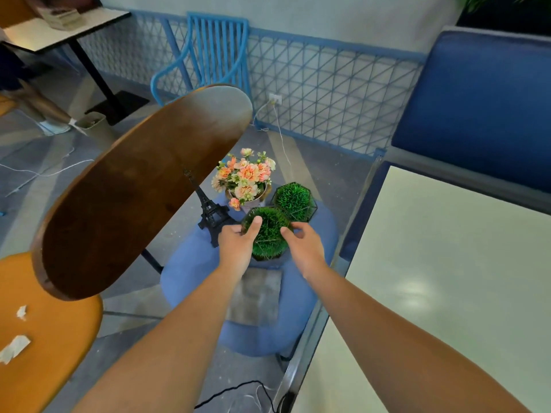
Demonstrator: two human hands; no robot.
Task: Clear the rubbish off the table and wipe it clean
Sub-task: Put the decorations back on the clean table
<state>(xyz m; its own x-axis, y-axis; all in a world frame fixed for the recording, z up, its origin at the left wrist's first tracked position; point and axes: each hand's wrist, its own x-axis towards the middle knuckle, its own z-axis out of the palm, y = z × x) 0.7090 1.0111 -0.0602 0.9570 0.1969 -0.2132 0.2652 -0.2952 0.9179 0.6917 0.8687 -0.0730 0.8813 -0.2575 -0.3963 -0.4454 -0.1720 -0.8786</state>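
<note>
A round brown wooden table fills the left middle of the head view. To its right stands a blue stool. On the stool sits a green grass ball in a wire frame. My left hand grips its left side with the thumb on top. My right hand holds its right side with curled fingers. A grey cloth lies on the stool under my forearms. White paper scraps lie on an orange seat at the bottom left.
The stool also carries a second grass ball, a pot of pink flowers and a black Eiffel Tower model. A white table and blue bench stand to the right. A small bin sits on the floor far left.
</note>
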